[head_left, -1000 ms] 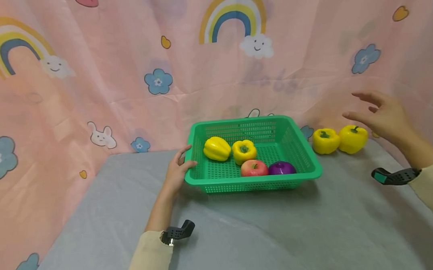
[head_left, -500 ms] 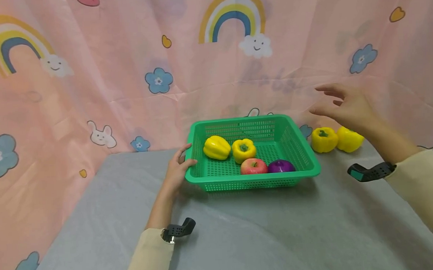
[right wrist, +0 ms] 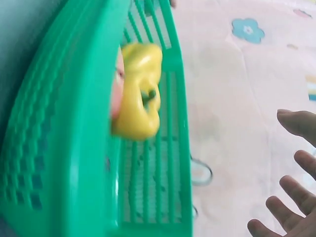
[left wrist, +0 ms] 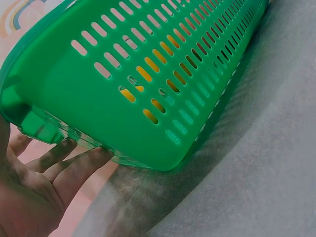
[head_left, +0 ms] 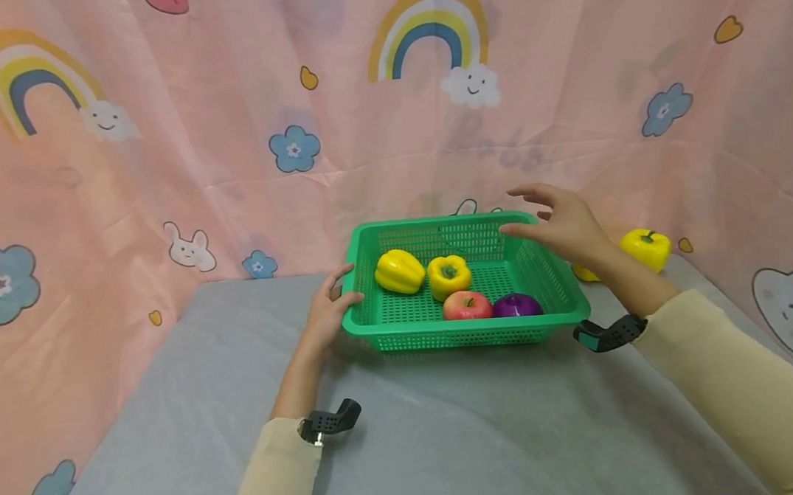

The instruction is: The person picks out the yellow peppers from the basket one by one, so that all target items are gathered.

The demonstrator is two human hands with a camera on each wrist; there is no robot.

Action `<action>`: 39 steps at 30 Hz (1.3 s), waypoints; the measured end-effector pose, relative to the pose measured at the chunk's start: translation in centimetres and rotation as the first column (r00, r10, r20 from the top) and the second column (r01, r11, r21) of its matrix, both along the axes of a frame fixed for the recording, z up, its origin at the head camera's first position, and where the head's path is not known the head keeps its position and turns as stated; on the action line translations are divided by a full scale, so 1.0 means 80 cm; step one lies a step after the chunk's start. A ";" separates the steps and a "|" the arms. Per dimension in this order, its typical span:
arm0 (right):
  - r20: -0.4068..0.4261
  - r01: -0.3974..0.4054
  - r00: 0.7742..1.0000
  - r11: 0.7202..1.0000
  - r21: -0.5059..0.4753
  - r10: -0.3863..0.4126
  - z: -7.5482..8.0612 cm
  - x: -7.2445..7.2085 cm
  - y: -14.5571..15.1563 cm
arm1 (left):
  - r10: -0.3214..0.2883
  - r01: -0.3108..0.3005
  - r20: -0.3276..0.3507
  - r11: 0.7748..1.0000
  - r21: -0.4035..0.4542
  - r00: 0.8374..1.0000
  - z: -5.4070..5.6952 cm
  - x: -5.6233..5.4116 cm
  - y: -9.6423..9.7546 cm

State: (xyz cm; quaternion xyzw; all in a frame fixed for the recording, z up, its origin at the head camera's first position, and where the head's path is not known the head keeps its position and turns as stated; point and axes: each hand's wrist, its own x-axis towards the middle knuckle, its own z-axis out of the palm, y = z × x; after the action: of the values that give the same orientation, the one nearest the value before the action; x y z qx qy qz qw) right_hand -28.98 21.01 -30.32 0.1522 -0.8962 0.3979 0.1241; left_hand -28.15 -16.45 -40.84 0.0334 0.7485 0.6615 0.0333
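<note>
My left hand (head_left: pixel 322 313) grips the left end of a green plastic basket (head_left: pixel 433 327), thumb at the rim. In the left wrist view its fingers (left wrist: pixel 81 170) touch the outside of the end wall. Inside the basket sit a yellow bell pepper (head_left: pixel 399 272) lying on its side, another yellow bell pepper (head_left: pixel 449 278) with its stem up, a red apple (head_left: pixel 468 306) and a purple onion-like vegetable (head_left: pixel 517 306). Above the basket's right end hovers my right hand (head_left: pixel 565 225), fingers spread and holding nothing.
Right of the basket, a yellow pepper (head_left: pixel 645 248) stands on the grey cloth-covered table (head_left: pixel 431 423). Another yellow pepper (head_left: pixel 585 273) beside it is mostly hidden behind my right forearm. A pink patterned curtain (head_left: pixel 231 122) hangs behind the table.
My right hand has moved left, from above the two peppers on the table to over the basket's right end, dipping lower lately. The left hand and the basket have stayed put.
</note>
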 end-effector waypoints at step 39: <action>0.189 -0.076 0.980 0.993 0.091 0.057 -0.087 -0.037 -0.113 | 0.013 -0.013 -0.005 1.000 0.016 1.000 0.001 -0.001 0.001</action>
State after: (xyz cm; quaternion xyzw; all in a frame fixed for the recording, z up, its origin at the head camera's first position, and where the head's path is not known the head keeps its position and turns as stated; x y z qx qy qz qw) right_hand -31.91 11.99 -37.24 0.1502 -0.9166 0.3700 0.0191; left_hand -28.20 -16.36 -40.79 0.0303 0.7435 0.6676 0.0268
